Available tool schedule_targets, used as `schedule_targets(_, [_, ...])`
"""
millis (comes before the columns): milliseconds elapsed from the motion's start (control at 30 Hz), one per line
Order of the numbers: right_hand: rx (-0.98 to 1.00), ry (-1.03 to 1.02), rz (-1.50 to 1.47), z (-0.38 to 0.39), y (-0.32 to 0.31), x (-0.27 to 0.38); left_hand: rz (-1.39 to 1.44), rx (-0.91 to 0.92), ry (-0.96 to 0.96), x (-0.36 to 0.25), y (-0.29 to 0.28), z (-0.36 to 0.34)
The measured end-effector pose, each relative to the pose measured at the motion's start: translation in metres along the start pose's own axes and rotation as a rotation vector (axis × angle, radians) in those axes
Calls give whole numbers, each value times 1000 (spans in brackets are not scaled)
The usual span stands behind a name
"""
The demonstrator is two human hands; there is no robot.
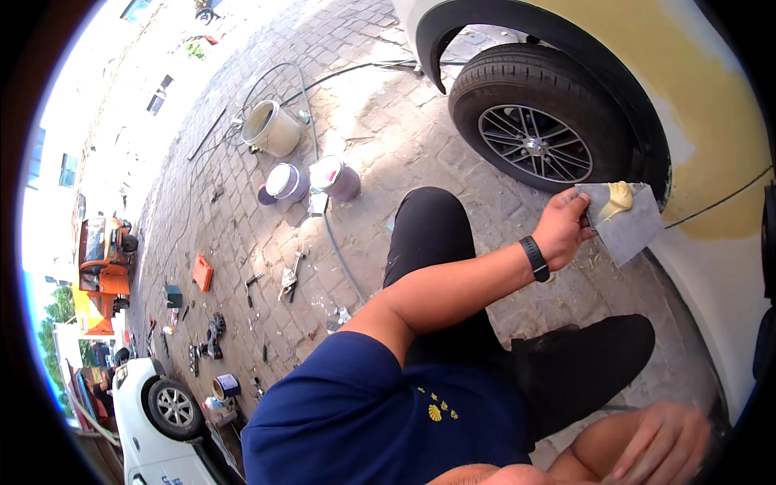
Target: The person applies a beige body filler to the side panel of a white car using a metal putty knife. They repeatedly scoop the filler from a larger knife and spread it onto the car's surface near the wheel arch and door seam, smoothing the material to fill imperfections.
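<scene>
My left hand, with a black band on its wrist, grips the edge of a grey, flat rectangular plate. A dollop of pale yellow paste sits on the plate's upper part. The plate is in front of the car's white and yellow-patched body panel, just below the wheel arch. At the lower right, my right hand is raised close to me, apart from the plate. Its fingers are bent and smeared by motion, so what they hold, if anything, does not show.
A car wheel stands beyond my knees. On the paving are a large bucket, two smaller pails, a hose, an orange case and scattered tools. Another white vehicle is at the lower left.
</scene>
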State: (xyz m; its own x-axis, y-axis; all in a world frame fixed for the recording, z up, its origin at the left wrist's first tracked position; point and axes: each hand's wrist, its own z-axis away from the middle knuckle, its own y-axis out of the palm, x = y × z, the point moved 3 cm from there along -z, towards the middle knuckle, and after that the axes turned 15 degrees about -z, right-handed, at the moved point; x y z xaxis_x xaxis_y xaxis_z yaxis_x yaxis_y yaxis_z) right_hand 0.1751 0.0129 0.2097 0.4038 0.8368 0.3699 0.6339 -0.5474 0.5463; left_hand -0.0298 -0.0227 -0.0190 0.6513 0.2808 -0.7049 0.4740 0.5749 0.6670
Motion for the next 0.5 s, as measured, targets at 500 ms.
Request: schedule_targets(500, [-1332,70,902,147,-185,5,-571,143,342,-8,33,22])
